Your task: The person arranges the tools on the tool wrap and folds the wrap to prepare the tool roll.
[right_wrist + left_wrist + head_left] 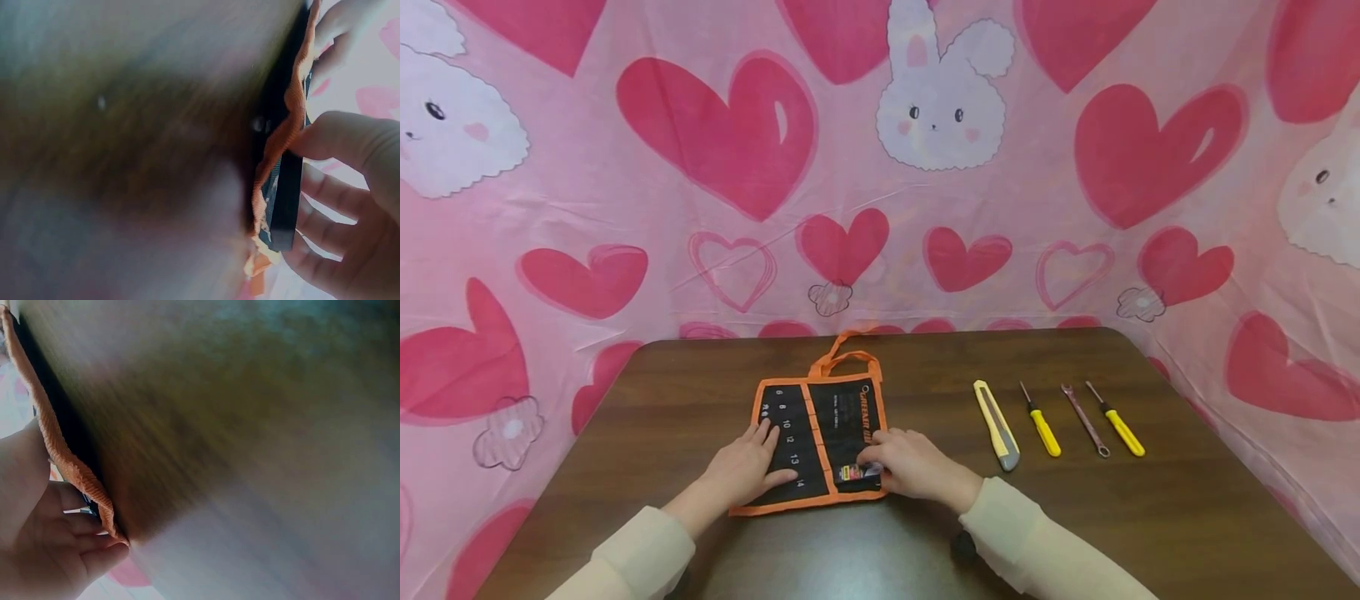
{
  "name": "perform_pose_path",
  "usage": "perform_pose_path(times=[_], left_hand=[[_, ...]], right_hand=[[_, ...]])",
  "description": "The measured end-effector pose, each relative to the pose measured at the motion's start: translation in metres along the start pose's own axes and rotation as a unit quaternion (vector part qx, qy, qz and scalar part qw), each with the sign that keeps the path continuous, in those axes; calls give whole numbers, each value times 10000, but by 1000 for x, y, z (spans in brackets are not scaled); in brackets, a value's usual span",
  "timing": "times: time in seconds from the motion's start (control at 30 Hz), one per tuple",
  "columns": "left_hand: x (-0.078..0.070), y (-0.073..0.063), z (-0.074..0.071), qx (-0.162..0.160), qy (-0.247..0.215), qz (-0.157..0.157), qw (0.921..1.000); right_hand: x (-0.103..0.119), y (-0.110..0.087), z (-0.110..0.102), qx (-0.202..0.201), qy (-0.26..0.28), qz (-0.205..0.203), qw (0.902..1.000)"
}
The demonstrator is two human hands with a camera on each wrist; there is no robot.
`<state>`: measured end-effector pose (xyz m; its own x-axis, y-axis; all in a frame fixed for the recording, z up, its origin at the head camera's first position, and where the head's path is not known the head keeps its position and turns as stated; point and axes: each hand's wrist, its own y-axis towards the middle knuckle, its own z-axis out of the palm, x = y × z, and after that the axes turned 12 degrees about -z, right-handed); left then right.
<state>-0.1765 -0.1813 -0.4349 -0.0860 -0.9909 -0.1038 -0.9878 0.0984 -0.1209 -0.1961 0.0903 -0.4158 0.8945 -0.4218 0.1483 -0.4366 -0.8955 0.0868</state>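
A black tool pouch (pixel 842 417) with orange edging and printed sizes lies spread on the table in the head view. On its left half rests my left hand (pixel 741 462), fingers spread and nearly straight. My right hand (pixel 917 462) is over the lower right part, pinching a small flat case (pixel 852 472) with a yellow and red label. In the right wrist view this case shows as a dark flat edge (pixel 286 206) between thumb and fingers, against the pouch's orange trim (pixel 284 137). The left wrist view shows my left hand (pixel 44 544) along the pouch's edge (pixel 69 462).
Right of the pouch lie a yellow utility knife (pixel 996 425), a yellow-handled screwdriver (pixel 1042 429), a combination wrench (pixel 1086 421) and another yellow-handled screwdriver (pixel 1122 425). Orange straps (pixel 842 358) extend from the pouch's far edge. A pink heart-patterned cloth (pixel 925 192) hangs behind the brown table (pixel 700 392).
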Motion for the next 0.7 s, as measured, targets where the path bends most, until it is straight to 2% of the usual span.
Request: perform_pose_path(times=[0.17, 0.4, 0.6, 0.7], left_hand=[[0, -1, 0, -3, -31, 3, 10000], [-1, 0, 0, 29, -24, -22, 10000], [-2, 0, 0, 78, -35, -63, 9999], [-2, -1, 0, 67, -57, -49, 9999]], right_hand=[[-2, 1, 0, 220, 837, 150, 9961], [-7, -1, -2, 335, 1819, 471, 9816], [-8, -3, 0, 386, 2009, 526, 9774], [-8, -3, 1, 372, 1836, 524, 9809]])
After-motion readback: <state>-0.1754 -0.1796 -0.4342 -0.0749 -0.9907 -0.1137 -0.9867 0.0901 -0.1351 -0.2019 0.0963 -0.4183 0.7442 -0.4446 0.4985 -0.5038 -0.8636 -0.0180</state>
